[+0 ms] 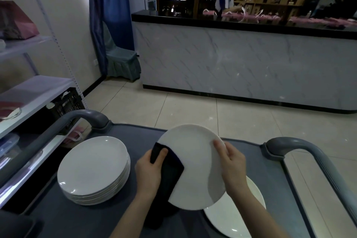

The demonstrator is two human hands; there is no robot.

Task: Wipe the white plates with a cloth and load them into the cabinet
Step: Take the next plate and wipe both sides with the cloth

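Ideally the dark cloth (171, 174) should sweep the whole face of the tilted white plate (193, 160), lower centre of the frame, with the rim firmly braced. The left hand (148, 168) curls round the cloth, pressing it against the plate's left edge. The right hand (231, 164) pinches the right rim. A stack of plates (92, 168) sits lower left on the cart (135, 135).

My grey cart (77, 222) stands on the tiled floor (173, 106), with one curved handle (87, 116) at ten o'clock and another handle (289, 143) at two. On its dark top a stack of white plates (92, 168) sits at nine o'clock, and a lone white plate (231, 222) lies at five o'clock, well apart from the stack.
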